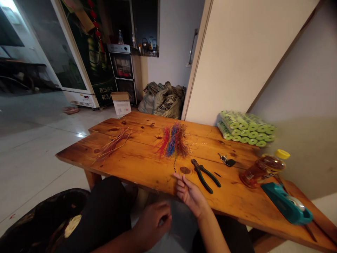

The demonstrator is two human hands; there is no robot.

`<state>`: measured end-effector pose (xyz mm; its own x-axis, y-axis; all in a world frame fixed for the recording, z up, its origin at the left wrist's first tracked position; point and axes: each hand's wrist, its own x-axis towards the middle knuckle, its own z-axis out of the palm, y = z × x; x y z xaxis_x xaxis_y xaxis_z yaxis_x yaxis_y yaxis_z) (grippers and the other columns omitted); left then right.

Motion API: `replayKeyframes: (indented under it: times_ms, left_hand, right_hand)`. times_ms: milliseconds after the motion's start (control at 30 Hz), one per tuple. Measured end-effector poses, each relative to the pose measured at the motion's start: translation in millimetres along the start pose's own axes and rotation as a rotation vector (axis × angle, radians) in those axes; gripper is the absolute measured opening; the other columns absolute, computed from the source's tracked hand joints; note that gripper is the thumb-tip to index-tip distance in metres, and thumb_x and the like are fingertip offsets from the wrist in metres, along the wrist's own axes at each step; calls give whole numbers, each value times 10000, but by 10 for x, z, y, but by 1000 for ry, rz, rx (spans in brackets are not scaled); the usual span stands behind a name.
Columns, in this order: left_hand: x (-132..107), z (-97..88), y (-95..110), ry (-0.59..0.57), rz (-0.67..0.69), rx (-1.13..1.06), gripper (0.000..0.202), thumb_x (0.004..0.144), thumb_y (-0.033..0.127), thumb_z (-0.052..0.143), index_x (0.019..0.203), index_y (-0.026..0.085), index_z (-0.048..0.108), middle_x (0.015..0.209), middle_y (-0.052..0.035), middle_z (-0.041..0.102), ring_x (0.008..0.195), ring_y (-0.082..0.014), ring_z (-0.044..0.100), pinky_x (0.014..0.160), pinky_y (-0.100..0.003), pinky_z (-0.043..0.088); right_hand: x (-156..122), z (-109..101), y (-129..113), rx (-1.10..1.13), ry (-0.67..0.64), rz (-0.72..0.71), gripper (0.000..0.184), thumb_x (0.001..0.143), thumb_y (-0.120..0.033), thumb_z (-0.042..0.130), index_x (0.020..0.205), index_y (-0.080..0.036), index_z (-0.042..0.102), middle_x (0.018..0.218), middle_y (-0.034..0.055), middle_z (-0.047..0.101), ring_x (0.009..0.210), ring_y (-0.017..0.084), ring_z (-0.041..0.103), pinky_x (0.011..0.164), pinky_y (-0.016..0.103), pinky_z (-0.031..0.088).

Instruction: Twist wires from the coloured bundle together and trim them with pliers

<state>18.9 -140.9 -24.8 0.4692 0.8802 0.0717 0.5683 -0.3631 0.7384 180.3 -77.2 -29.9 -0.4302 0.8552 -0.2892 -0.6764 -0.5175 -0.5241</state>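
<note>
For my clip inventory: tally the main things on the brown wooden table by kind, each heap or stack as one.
Loose heaps of thin multicoloured wire, left and centre: 2
Green-handled metal pliers: 1
Metal keyring with black fob: 1
Yellow-capped bottle of amber liquid: 1
Teal tape dispenser: 1
Stack of green wrapped rolls: 1
Total: 7

Your single view looks from your head, forward and down across the wooden table. Your left hand and right hand sit close before it, at the near side; it reaches wide, from the fridge far left to the teal tape dispenser near right.
</note>
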Motion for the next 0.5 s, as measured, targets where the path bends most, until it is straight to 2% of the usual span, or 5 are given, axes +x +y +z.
replayKeyframes:
  times_ms: [100,200,267,433,500]
  left_hand:
    - [-105,11,-26,-72,41,56,183,764,153,445,582,162,439,649,13,479,627,-106,469,569,-223,294]
    - [-70,-43,-71,-88,72,40,181,754,156,453,574,163,455,639,14,482,610,-105,468,559,-225,291]
    - [49,-136,-112,-14,22,-37,208,777,181,435,572,164,466,622,12,487,609,-111,475,569,-226,308]
    - [541,-457,-222,335,-131,-305,262,803,343,456,616,175,531,626,6,535,654,-145,506,644,-253,366]
    - [681,-530,-209,351,-179,-475,255,769,378,510,641,170,581,661,-6,588,696,-158,537,685,-259,392]
  right_hand:
    - [-15,-27,-53,25,-48,-5,346,715,-235,695,1012,-90,593,505,-96,341,390,12,286,343,110,230]
    - [-61,-1,-100,-6,-16,-49,317,687,-235,714,950,-104,593,494,-116,253,373,7,147,312,112,114]
    - [-136,72,-99,-39,6,-92,299,687,-269,714,916,-121,590,488,-122,211,377,11,95,311,122,85]
    - [-392,343,19,-133,39,-239,244,758,-385,638,855,-172,569,483,-121,165,378,15,66,322,136,80]
    - [-437,399,75,-177,21,-260,269,761,-431,620,827,-177,560,473,-123,161,371,13,69,323,136,78]
